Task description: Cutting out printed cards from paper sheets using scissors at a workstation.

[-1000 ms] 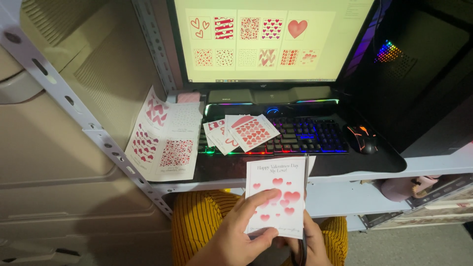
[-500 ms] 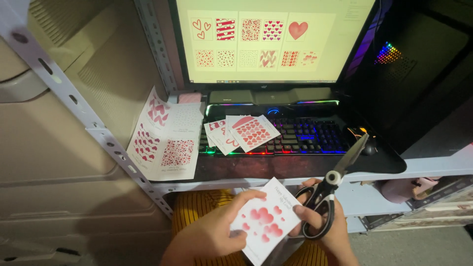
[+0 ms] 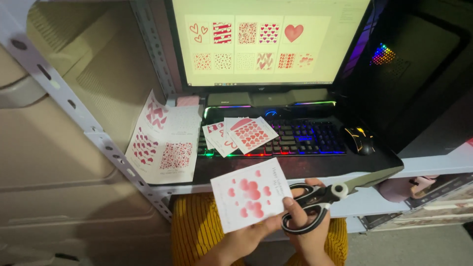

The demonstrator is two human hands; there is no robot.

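Note:
My left hand (image 3: 246,237) holds a white card printed with red hearts (image 3: 251,199) by its lower edge, tilted, in front of my lap. My right hand (image 3: 308,231) grips the black and grey handles of a pair of scissors (image 3: 335,192). The blades point up and to the right, past the shelf's front edge, and look closed. The scissors sit just right of the card, near its right edge.
A lit keyboard (image 3: 295,138) carries a small stack of heart cards (image 3: 241,134). A printed sheet of heart patterns (image 3: 165,143) lies to its left, a mouse (image 3: 358,140) to its right. A monitor (image 3: 266,42) stands behind, a dark computer case (image 3: 419,64) at right.
The scissors came into view in my right hand and have swung lower and further right. The card has tilted and shifted left in my left hand.

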